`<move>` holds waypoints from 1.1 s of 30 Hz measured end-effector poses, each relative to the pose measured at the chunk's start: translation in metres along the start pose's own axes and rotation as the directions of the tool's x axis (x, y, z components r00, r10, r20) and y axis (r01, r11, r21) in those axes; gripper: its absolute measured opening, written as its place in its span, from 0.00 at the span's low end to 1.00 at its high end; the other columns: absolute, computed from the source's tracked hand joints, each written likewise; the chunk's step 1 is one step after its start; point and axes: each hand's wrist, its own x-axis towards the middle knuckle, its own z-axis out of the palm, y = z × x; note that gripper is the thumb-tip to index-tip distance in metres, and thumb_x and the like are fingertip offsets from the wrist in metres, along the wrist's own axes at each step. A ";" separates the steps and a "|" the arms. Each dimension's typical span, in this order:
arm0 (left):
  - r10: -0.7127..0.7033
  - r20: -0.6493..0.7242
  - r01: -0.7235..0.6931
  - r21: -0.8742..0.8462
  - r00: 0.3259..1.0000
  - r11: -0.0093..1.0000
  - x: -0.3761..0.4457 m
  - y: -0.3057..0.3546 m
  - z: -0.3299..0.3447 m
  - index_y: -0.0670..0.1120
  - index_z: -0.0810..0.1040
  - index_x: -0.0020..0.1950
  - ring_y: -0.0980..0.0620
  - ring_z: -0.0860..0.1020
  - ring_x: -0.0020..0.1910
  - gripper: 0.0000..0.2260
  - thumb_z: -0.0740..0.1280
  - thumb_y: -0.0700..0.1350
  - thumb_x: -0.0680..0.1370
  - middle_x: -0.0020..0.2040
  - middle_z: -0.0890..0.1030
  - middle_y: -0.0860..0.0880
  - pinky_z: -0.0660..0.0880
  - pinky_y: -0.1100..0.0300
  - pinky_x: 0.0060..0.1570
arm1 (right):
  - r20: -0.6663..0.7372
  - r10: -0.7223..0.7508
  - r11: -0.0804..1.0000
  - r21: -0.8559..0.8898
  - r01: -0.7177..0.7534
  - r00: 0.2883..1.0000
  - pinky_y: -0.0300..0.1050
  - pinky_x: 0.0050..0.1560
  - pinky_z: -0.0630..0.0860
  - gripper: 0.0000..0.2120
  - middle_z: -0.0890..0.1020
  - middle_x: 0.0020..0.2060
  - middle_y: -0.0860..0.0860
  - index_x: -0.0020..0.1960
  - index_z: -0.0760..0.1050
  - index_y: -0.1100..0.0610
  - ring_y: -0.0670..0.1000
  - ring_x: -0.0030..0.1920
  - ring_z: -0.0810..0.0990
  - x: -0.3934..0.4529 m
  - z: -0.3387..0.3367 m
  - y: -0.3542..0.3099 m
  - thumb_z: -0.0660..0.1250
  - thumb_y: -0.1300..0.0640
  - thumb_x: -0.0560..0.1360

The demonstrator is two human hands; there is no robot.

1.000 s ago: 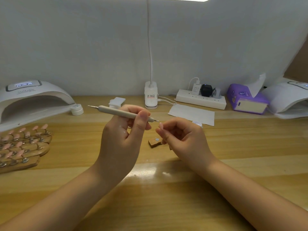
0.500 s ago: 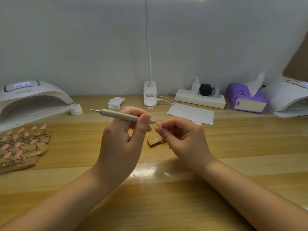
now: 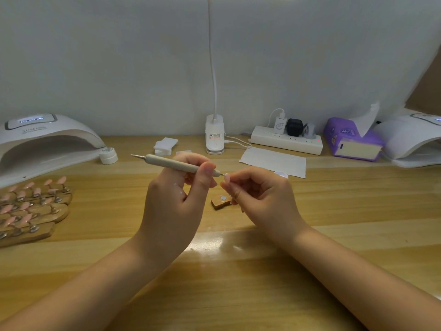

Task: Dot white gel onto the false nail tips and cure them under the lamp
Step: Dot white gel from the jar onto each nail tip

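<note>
Pale pink false nail tip [image 3: 226, 178] sits pinched between the fingers [image 3: 232, 187] of the right hand [image 3: 262, 199], raised above the wooden desk [image 3: 238, 271] near its middle. The left hand [image 3: 171, 206] grips a slim grey dotting pen [image 3: 174, 165], its fingers curled round the shaft, and the pen's fine metal point meets the nail tip. Below the hands lies a small brown wooden holder block [image 3: 220, 201] with a round metal disc on top. At far left, wooden stands carrying more pink nail tips [image 3: 31, 206] lie before a white curing lamp [image 3: 45, 142], a small white gel pot [image 3: 108, 156] just beside it.
</note>
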 end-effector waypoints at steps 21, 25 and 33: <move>0.010 -0.059 -0.013 -0.059 0.998 0.998 0.000 -0.001 -0.001 0.53 0.74 0.48 0.54 0.81 0.41 0.04 0.61 0.50 0.79 0.39 0.80 0.52 0.78 0.60 0.41 | -0.009 0.012 1.000 0.003 -0.012 1.000 0.51 0.35 0.79 0.03 0.82 0.34 0.52 0.47 0.82 0.61 0.50 0.34 0.80 -0.001 0.000 -0.003 0.71 0.61 0.74; 0.013 -0.072 -0.020 -0.109 0.997 0.994 0.000 -0.001 -0.001 0.55 0.74 0.48 0.52 0.80 0.40 0.03 0.60 0.50 0.79 0.41 0.80 0.52 0.77 0.60 0.43 | -0.008 0.012 1.000 -0.010 -0.012 1.000 0.50 0.35 0.79 0.03 0.82 0.34 0.51 0.47 0.82 0.60 0.50 0.34 0.80 -0.001 0.000 -0.002 0.71 0.61 0.74; -0.120 -0.086 0.113 -0.088 0.989 0.990 -0.013 -0.022 0.007 0.53 0.71 0.47 0.53 0.75 0.36 0.03 0.60 0.50 0.80 0.39 0.76 0.50 0.72 0.68 0.38 | 0.027 0.074 0.994 -0.077 -0.072 0.997 0.53 0.42 0.80 0.04 0.83 0.35 0.51 0.45 0.82 0.59 0.50 0.36 0.83 -0.004 0.003 0.011 0.72 0.58 0.74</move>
